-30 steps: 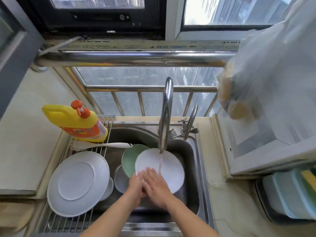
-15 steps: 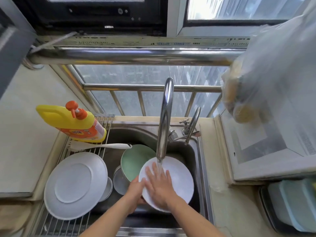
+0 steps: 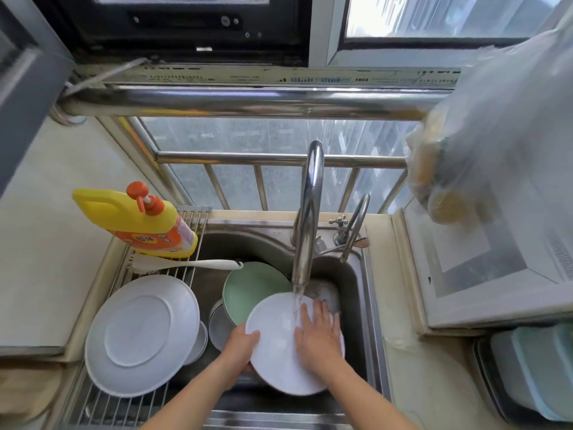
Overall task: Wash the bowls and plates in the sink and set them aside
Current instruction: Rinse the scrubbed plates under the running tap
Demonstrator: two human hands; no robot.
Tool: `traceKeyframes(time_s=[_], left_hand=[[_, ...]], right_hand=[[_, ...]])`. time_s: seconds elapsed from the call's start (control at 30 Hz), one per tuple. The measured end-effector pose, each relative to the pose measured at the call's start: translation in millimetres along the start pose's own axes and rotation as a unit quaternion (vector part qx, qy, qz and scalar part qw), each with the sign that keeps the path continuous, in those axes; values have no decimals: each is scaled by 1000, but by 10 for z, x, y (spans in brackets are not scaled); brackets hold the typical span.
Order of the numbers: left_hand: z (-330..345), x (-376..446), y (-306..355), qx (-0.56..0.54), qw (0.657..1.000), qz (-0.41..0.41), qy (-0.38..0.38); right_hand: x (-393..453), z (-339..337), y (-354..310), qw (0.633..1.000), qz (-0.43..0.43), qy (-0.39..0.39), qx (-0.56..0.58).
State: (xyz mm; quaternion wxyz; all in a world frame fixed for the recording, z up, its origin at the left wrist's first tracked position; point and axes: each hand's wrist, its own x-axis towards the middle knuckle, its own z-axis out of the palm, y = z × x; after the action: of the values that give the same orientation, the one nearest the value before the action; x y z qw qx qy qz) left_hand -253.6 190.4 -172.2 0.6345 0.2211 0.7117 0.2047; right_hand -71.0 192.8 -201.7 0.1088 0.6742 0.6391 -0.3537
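Two hands on one white plate (image 3: 279,352) over the sink (image 3: 356,305), under the stream from the tap (image 3: 307,212); left hand (image 3: 240,344) grips the plate's left rim, thumb on the face, fingers curled behind; right hand (image 3: 317,332) lies flat on the plate, fingers straight, rubbing, holding nothing. Plate tilted toward the person, water hits its upper part near the right fingertips. Green plate (image 3: 252,290) and what looks like a metal bowl (image 3: 218,325) wait in the sink just left of it, unwashed I'd judge; another white plate (image 3: 141,336) sits face-down on the wire rack (image 3: 102,405) left of the sink, set aside already. Soap bottle (image 3: 145,221) at the rack's far end. Step in hand: rinse/rub the plate face. To do it well: keep L grip firm, wet rim is slippery; sweep R palm across the whole face incl. rim; rotate plate so the stream reaches the lower half; flip for the back; then onto the rack w/o knocking the plate there.
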Motion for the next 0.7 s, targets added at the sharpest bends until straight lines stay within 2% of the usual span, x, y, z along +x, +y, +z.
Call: traceKeyframes(time_s=[0.1,0.2,0.27,0.4,0.47,0.53,0.6,0.7], left_hand=[[51,-119,40,14,998,-6,-57],[87,-164,208,4,999,-33,-2],[56,-118,296,4,998,-54,14],[19,-29,423,-49,997,-63,5],[96,-44,496,-62,997,-50,-22],[221,-61,555,-10,1000,3,-26],[337,-52,541,129,987,99,0],[501,-136,432,296,921,252,-13]], right_hand=[[-4,26,-284,993,-70,-72,58],[-137,-2,-456,981,-143,-105,80],[-291,-72,-433,977,-153,-59,138],[-435,-159,-147,966,-228,80,90],[-426,-175,-44,959,-209,137,135],[-458,-265,-63,947,-145,179,223],[-446,-338,-116,928,-74,206,300],[-422,-374,-168,919,-32,217,326]])
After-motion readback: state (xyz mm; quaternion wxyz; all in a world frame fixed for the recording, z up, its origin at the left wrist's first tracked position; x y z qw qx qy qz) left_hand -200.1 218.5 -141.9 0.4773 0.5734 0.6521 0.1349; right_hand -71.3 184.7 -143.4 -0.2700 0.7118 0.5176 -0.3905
